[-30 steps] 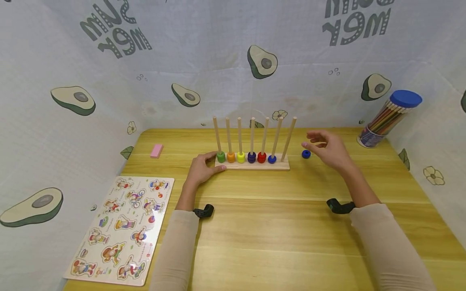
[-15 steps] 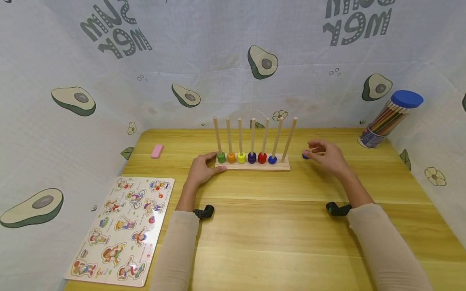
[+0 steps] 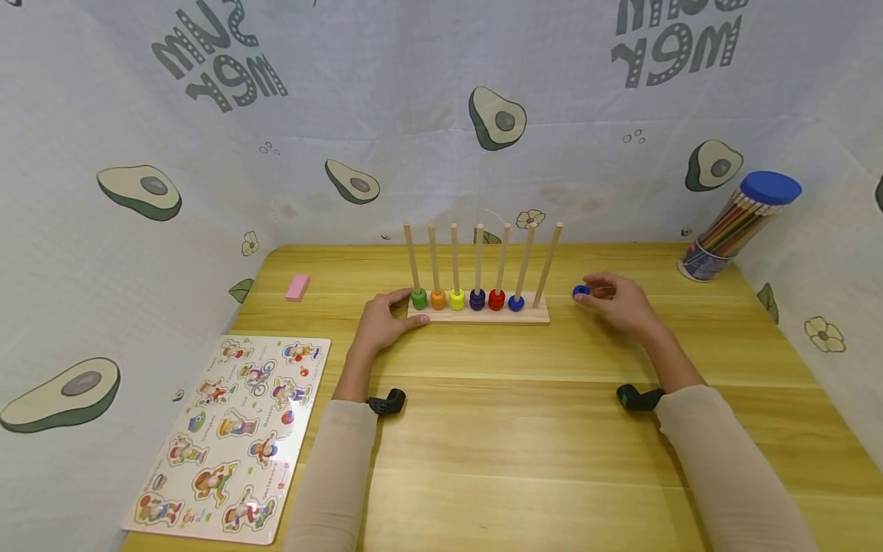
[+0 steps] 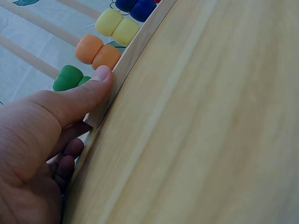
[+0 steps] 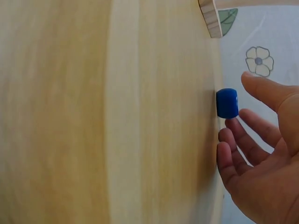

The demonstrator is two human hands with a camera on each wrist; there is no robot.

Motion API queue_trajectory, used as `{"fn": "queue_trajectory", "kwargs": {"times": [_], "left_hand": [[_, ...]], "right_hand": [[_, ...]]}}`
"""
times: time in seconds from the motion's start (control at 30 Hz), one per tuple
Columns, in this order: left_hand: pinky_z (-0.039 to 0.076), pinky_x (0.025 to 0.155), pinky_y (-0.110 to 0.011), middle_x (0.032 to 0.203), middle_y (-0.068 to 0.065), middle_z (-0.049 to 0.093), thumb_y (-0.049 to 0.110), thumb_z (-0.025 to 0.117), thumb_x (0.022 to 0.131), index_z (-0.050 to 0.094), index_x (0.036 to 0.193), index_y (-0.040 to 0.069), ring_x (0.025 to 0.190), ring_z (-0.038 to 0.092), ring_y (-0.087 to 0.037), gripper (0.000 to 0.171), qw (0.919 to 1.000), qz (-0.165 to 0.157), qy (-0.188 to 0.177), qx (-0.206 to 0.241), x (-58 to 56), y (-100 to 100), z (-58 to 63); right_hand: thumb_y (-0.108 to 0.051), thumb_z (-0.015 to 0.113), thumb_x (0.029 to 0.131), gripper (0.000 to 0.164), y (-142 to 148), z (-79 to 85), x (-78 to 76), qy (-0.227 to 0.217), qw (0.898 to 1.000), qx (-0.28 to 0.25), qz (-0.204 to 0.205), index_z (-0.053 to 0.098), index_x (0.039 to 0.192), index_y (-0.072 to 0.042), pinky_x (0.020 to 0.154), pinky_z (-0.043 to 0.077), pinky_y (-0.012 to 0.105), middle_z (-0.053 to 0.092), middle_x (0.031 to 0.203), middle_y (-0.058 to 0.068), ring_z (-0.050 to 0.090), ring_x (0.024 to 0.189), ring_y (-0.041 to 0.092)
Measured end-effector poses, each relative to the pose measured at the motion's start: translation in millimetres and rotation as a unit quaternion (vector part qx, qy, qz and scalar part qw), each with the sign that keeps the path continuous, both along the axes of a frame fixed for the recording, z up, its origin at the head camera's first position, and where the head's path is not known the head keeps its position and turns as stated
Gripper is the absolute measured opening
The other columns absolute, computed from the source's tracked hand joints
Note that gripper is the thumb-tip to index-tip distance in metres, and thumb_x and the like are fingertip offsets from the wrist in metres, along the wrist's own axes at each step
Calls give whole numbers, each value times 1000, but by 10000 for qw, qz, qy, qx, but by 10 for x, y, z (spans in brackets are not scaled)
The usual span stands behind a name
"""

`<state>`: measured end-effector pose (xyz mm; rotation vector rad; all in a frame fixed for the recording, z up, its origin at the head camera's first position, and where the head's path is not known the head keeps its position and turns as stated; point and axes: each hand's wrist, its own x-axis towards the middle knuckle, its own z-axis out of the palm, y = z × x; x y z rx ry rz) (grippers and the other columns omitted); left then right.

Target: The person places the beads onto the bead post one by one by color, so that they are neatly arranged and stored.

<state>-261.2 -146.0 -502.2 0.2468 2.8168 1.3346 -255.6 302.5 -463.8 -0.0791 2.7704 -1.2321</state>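
Note:
A wooden bead-stacking rack (image 3: 479, 315) stands on the table, with several upright pegs on a flat base. Green, orange, yellow, purple, red and blue beads sit low on its pegs; the rightmost peg is bare. My left hand (image 3: 382, 320) grips the base's left end, its thumb (image 4: 91, 88) along the front edge beside the green beads (image 4: 68, 78). To the right of the rack lies a loose blue bead (image 5: 227, 103) on the tabletop. Around it my right hand (image 3: 621, 301) is spread, the thumb apart from the bead and the other fingertips close to its side.
A picture puzzle board (image 3: 228, 437) lies at the left of the table. Behind it is a pink eraser-like block (image 3: 297, 287). A blue-lidded tub of colored pencils (image 3: 734, 222) stands at the back right. Printed cloth (image 3: 428, 115) hangs along the back and sides.
My right hand has come down and slightly toward me, from above the loose blue bead to right beside it. The left hand and the rack have stayed in place.

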Motion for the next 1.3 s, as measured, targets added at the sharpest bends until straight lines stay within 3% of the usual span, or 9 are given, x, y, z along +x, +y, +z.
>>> {"fn": "queue_trajectory", "kwargs": {"times": [0.23, 0.53, 0.97, 1.17, 1.3], "left_hand": [[44, 115, -53, 146, -9, 62, 52, 85, 82, 60, 147, 23, 140, 53, -33, 75, 10000, 20, -29, 4, 7, 4, 8], [43, 116, -52, 148, -8, 61, 50, 85, 82, 59, 148, 22, 142, 51, -33, 76, 10000, 71, -27, -10, 46, -34, 10], [43, 116, -52, 148, -8, 61, 51, 84, 83, 59, 148, 22, 142, 51, -33, 75, 10000, -28, 6, -28, 24, 0, 17], [44, 116, -52, 148, -9, 61, 52, 83, 84, 59, 148, 22, 142, 52, -33, 75, 10000, -43, -2, -71, 20, 4, 3], [44, 115, -52, 148, -10, 61, 51, 83, 84, 58, 149, 22, 141, 52, -33, 75, 9999, -24, -28, -101, 20, 6, 14]], "right_hand": [[-41, 61, 104, 67, 18, -40, -32, -52, 9997, 141, 186, 45, 151, 5, 109, 42, 57, 51, 142, 31, 49, 127, 43], [-28, 59, 106, 52, -37, -85, -70, -58, 9991, 297, 311, 49, 147, 4, 108, 42, 57, 53, 138, 28, 49, 124, 41], [-26, 61, 105, 50, -16, 91, 34, 280, 9992, 278, 97, 50, 146, 1, 106, 46, 61, 56, 135, 29, 53, 124, 44], [-33, 63, 104, 53, -34, 292, 111, 685, 9973, 196, -146, 52, 146, -3, 99, 51, 49, 60, 134, 26, 58, 121, 41], [-40, 63, 103, 55, -93, 534, 167, 1008, 9948, 73, -136, 56, 144, -5, 96, 47, 26, 61, 133, 22, 58, 118, 32]]}}
